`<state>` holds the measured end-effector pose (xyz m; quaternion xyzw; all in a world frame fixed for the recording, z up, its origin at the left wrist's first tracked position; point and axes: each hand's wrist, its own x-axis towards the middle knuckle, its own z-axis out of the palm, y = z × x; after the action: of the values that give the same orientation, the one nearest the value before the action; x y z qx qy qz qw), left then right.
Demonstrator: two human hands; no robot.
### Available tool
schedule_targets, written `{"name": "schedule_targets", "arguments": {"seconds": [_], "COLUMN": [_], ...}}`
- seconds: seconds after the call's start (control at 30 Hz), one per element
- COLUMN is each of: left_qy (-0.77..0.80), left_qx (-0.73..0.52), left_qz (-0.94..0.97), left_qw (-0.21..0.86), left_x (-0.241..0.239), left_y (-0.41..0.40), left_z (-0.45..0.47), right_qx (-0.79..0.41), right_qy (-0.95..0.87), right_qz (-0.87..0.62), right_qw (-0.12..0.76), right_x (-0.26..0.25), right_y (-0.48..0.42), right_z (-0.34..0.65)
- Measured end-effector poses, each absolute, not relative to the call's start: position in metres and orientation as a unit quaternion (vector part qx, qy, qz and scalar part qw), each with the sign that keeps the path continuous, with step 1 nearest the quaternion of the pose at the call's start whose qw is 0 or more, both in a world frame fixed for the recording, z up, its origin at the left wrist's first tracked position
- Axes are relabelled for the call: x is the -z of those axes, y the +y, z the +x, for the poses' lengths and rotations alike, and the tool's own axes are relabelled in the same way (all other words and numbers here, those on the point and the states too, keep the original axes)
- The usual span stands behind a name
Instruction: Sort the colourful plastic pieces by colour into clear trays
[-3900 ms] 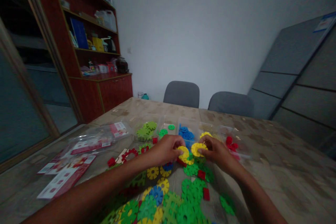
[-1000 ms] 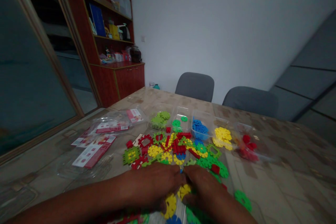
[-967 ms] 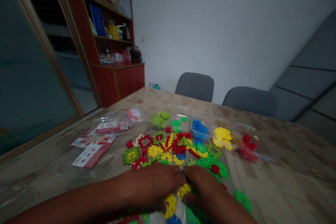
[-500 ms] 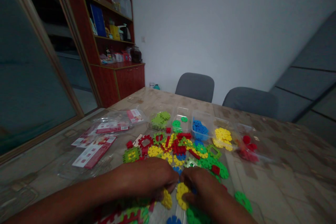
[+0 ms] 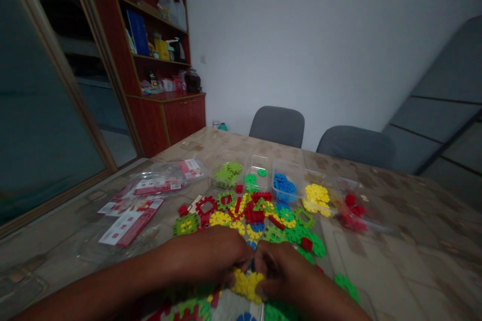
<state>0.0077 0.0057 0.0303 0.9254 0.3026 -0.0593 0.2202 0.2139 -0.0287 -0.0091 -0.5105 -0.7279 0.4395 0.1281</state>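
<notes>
Nearer the wearer than the clear tray (image 5: 294,173) of blue pieces (image 5: 284,188), and slightly to its left, toothed yellow pieces (image 5: 247,285) are sitting between two bare hands in the head view. The left hand (image 5: 220,253) is gripping from one side, its fingertips partly hidden; the right hand (image 5: 284,266) is pinching from the other, so each grip is closing on the yellow pieces. Whether these are interlocking or only touching, one cannot tell. Between hands and tray, a mix of loose pieces (image 5: 257,212) is covering the surface (image 5: 391,195). Just right of the tray, more yellow discs (image 5: 316,197) are lying; farther right, red pieces (image 5: 354,213). The step in hand seems to be bringing the yellow pieces together; the next move is probably calling for both thumbs to be steadying them and aligning their edges.
</notes>
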Motion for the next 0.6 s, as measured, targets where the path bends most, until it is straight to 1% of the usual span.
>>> {"name": "schedule_targets", "arguments": {"seconds": [0.1, 0.2, 0.37, 0.47, 0.6], "left_qy": [0.296, 0.317, 0.329, 0.328, 0.342], "left_qx": [0.024, -0.043, -0.146, -0.188, -0.212], "left_qz": [0.925, 0.907, 0.858, 0.852, 0.852], "left_qw": [0.237, 0.275, 0.367, 0.363, 0.335], "left_x": [-0.026, -0.018, -0.014, -0.018, -0.027], "left_y": [0.012, 0.019, 0.038, 0.057, 0.087], "left_z": [0.009, 0.014, 0.040, 0.068, 0.119], "right_qx": [-0.511, -0.532, -0.467, -0.407, -0.317], "right_qy": [-0.684, -0.653, -0.645, -0.633, -0.598], "right_qz": [-0.480, -0.487, -0.533, -0.564, -0.608], "right_qw": [0.204, 0.232, 0.284, 0.340, 0.414], "right_x": [0.013, 0.015, 0.000, -0.009, -0.010], "right_y": [-0.015, -0.002, 0.014, 0.025, 0.042], "right_z": [0.223, 0.239, 0.273, 0.299, 0.336]}}
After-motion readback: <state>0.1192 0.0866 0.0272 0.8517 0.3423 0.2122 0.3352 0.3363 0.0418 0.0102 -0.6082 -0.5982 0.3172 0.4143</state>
